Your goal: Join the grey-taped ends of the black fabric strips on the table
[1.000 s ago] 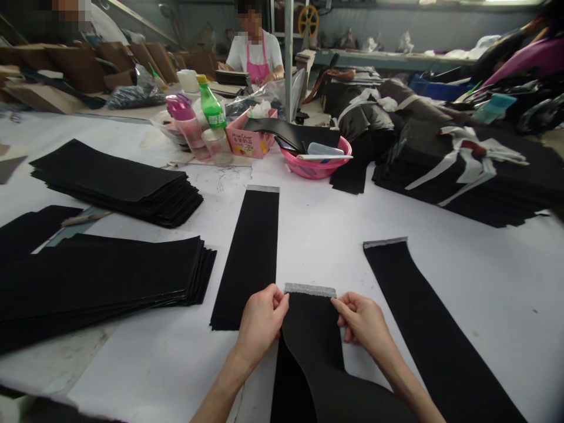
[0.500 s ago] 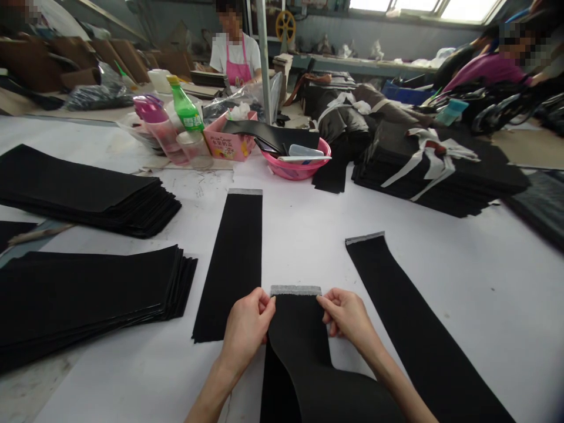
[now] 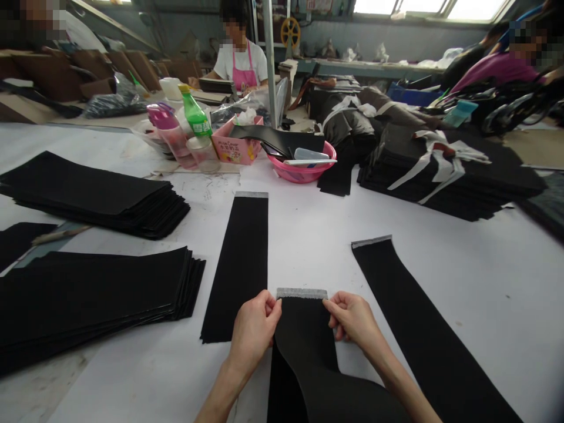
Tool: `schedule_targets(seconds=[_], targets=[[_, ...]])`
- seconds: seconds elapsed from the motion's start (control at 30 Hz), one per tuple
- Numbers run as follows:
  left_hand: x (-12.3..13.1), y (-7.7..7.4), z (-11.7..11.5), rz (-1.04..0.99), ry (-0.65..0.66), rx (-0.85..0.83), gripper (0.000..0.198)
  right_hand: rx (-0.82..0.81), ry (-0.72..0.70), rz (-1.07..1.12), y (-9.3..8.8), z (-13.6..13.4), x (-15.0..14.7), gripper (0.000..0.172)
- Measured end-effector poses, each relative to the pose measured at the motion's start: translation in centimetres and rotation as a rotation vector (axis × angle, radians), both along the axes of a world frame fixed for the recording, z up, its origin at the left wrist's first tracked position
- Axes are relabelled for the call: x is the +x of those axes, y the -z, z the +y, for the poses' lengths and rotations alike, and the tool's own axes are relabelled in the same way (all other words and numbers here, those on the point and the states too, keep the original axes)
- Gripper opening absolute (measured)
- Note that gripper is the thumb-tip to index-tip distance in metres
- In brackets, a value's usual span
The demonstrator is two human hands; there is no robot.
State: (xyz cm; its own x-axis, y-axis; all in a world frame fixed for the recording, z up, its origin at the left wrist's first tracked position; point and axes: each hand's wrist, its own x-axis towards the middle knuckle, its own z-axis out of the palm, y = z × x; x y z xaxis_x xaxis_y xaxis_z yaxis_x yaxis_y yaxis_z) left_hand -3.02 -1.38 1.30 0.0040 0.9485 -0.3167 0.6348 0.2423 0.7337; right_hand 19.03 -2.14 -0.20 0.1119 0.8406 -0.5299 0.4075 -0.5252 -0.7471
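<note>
A black strip point(image 3: 306, 335) with a grey top edge lies in front of me, its lower part curling up and to the right. My left hand point(image 3: 255, 326) pinches its upper left corner, and my right hand point(image 3: 350, 317) pinches the upper right corner. Beneath it, part of another black piece point(image 3: 284, 388) shows. To the left lies a flat black strip point(image 3: 240, 264) with a grey end, partly behind my left hand. A further grey-ended strip point(image 3: 423, 317) runs diagonally on the right.
Two stacks of black pieces, one farther back point(image 3: 97, 191) and one nearer point(image 3: 97, 294), lie left on the white table point(image 3: 308, 235). Behind stand a pink basin point(image 3: 304, 171), a green bottle point(image 3: 194, 114) and a tied black bundle point(image 3: 453, 170). People sit beyond.
The whole view has shifted slightly, so things appear a little farther right. Both hands keep their pinch on the strip's corners.
</note>
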Motion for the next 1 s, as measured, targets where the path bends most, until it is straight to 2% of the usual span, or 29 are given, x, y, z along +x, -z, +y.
schedule_targets(seconds=[0.23,0.83,1.0], targets=[[-0.05,0.55,0.01,0.073,0.008,0.021,0.028,-0.008,-0.006,-0.012,0.18,0.20,0.04,0.026],[0.07,0.42,-0.03,0.130,0.013,0.042,0.027,0.023,-0.020,0.019,0.75,-0.10,0.33,0.028],[0.06,0.22,-0.13,0.122,0.015,0.040,0.026,0.026,-0.008,0.025,0.39,0.13,0.20,0.030]])
